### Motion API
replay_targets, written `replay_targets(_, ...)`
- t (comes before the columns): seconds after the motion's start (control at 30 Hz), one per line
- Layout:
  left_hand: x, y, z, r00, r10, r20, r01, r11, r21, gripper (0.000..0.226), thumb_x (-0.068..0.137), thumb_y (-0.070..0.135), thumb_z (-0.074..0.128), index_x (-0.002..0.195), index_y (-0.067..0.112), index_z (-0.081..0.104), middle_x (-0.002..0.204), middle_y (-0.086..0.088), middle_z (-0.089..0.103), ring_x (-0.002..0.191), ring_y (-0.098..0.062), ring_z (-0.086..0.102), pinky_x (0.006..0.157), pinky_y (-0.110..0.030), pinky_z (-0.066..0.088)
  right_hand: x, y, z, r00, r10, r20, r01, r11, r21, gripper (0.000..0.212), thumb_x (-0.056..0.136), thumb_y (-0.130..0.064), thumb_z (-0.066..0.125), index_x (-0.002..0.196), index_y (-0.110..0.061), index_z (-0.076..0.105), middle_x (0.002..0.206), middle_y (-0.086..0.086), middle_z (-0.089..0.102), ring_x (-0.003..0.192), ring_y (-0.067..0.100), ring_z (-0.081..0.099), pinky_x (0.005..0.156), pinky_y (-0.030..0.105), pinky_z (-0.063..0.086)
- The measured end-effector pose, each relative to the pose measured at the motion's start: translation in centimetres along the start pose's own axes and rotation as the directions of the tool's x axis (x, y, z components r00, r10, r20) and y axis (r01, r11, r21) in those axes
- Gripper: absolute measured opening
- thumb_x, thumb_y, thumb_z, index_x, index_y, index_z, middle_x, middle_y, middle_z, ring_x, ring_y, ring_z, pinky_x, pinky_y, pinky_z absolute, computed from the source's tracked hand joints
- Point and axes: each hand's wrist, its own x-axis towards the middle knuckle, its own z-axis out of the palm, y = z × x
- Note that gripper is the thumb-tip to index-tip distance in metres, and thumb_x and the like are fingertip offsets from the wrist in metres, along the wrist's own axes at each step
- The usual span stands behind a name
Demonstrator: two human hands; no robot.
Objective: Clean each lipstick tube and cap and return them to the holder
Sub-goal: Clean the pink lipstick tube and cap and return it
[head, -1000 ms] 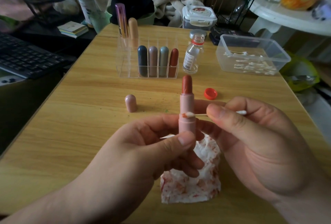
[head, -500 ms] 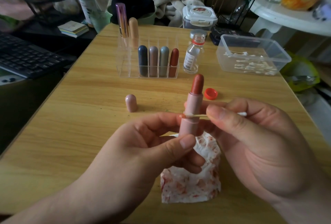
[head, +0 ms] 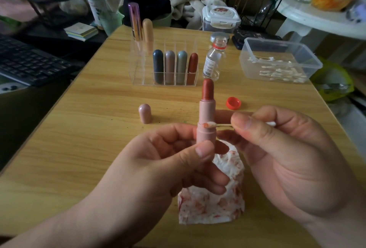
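My left hand [head: 164, 168] grips the base of an open pink lipstick tube [head: 206, 121], held upright with its red stick exposed. My right hand [head: 281, 154] pinches a cotton swab [head: 217, 125]; the swab's red-stained tip touches the tube at the ledge below the sleeve. The tube's pink cap [head: 145, 113] stands on the wooden table [head: 79, 148] to the left. Further back is the clear acrylic holder [head: 138, 65] with several capped lipsticks in it. A tissue [head: 212, 202] smeared with red lies under my hands.
A small glass bottle [head: 213, 59] stands open right of the holder, its red lid [head: 233, 103] lying nearer me. A clear tub of cotton swabs [head: 277, 61] sits at the back right. A keyboard [head: 29, 63] lies off the table's left edge.
The lipstick tube tilted right half a second ago and now stands upright again. The swab tip has shifted slightly right along the tube's ledge.
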Motion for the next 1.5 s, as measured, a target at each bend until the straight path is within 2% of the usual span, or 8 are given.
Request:
replay_targets(0.13, -0.2, 0.0, -0.1, 0.998, 0.006, -0.067, 0.005, 0.986, 0.166, 0.026, 0.068, 0.019, 0.086, 0.089, 0.007, 0.075, 0.078, -0.020, 0.071, 0.061, -0.027, 0.069, 0.061, -0.032, 0.056, -0.1, 0.2, 0.0, 0.999, 0.007, -0.042, -0.008, 1.000, -0.029, 0.034, 0.064, -0.029, 0.089, 0.067, -0.006, 0.064, 0.102, 0.040, 0.064, 0.102, 0.062, 0.057, 0.097, 0.074, 0.039)
replay_targets(0.37, -0.3, 0.2, -0.2, 0.998, -0.016, -0.066, 0.031, 0.970, 0.241, 0.025, 0.075, 0.023, 0.079, 0.095, 0.008, 0.076, 0.073, -0.023, 0.072, 0.062, -0.030, 0.070, 0.065, -0.033, 0.057, -0.4, -0.2, 0.9, 0.992, -0.049, 0.116, 0.036, 0.993, 0.111, 0.021, 0.080, -0.010, 0.069, 0.063, 0.002, 0.061, 0.100, 0.028, 0.071, 0.068, 0.062, 0.055, 0.050, 0.051, 0.051)
replay_targets(0.57, -0.2, -0.1, -0.4, 1.000, -0.023, -0.005, 0.024, 0.978, 0.208, 0.025, 0.083, 0.023, 0.072, 0.100, 0.004, 0.075, 0.081, -0.026, 0.071, 0.068, -0.032, 0.070, 0.069, -0.036, 0.056, -0.3, -0.1, 0.7, 0.994, -0.015, 0.108, 0.002, 0.993, 0.116, 0.025, 0.076, -0.010, 0.073, 0.062, 0.005, 0.059, 0.102, 0.034, 0.068, 0.069, 0.057, 0.057, 0.050, 0.048, 0.050)
replay_targets(0.7, 0.0, 0.0, -0.6, 1.000, 0.000, -0.013, 0.003, 0.988, 0.155, 0.027, 0.083, 0.022, 0.073, 0.102, 0.004, 0.075, 0.090, -0.022, 0.071, 0.070, -0.030, 0.070, 0.068, -0.035, 0.056, 0.4, -0.3, -0.5, 1.000, -0.018, 0.016, 0.018, 1.000, 0.026, 0.016, 0.072, -0.013, 0.069, 0.060, -0.003, 0.065, 0.091, 0.021, 0.074, 0.096, 0.035, 0.070, 0.076, 0.036, 0.055)
replay_targets(0.9, 0.4, 0.9, -1.3, 0.969, 0.000, -0.248, 0.067, 0.963, 0.261, 0.031, 0.066, 0.029, 0.085, 0.089, 0.009, 0.079, 0.082, -0.021, 0.070, 0.064, -0.023, 0.063, 0.062, -0.032, 0.053, 2.9, -1.5, -4.2, 0.972, -0.005, -0.235, -0.021, 0.994, -0.107, 0.020, 0.086, -0.023, 0.064, 0.067, -0.017, 0.066, 0.069, 0.003, 0.061, 0.061, 0.014, 0.051, 0.054, 0.028, 0.043)
replay_targets(1.07, 0.4, 1.2, -1.4, 0.946, -0.004, -0.323, 0.118, 0.935, 0.335, 0.035, 0.060, 0.036, 0.078, 0.087, 0.014, 0.080, 0.073, -0.018, 0.067, 0.063, -0.022, 0.057, 0.063, -0.034, 0.048, 4.8, 0.4, -7.9, 0.894, -0.281, -0.350, -0.140, 0.566, -0.812, 0.023, 0.091, -0.037, 0.066, 0.073, -0.022, 0.068, 0.064, -0.004, 0.065, 0.059, 0.007, 0.058, 0.058, 0.024, 0.047)
replay_targets(1.2, 0.4, 1.3, -1.3, 0.948, 0.004, -0.318, 0.130, 0.907, 0.401, 0.034, 0.060, 0.039, 0.078, 0.087, 0.019, 0.080, 0.071, -0.014, 0.068, 0.064, -0.022, 0.059, 0.065, -0.037, 0.048, 5.3, 1.2, -7.5, 0.908, -0.322, -0.269, -0.089, 0.479, -0.873, 0.010, 0.090, -0.030, 0.069, 0.080, -0.032, 0.070, 0.073, -0.014, 0.068, 0.076, -0.006, 0.061, 0.054, 0.003, 0.041)
replay_targets(1.5, 0.2, 1.8, -1.2, 0.946, 0.031, -0.323, 0.172, 0.794, 0.582, 0.031, 0.061, 0.051, 0.074, 0.088, 0.037, 0.076, 0.069, -0.006, 0.071, 0.059, -0.015, 0.062, 0.064, -0.034, 0.053, 5.9, 2.4, -7.5, 0.937, -0.269, -0.223, -0.130, 0.326, -0.936, 0.007, 0.083, -0.026, 0.076, 0.090, -0.025, 0.075, 0.082, -0.014, 0.063, 0.077, -0.002, 0.057, 0.059, 0.005, 0.040)
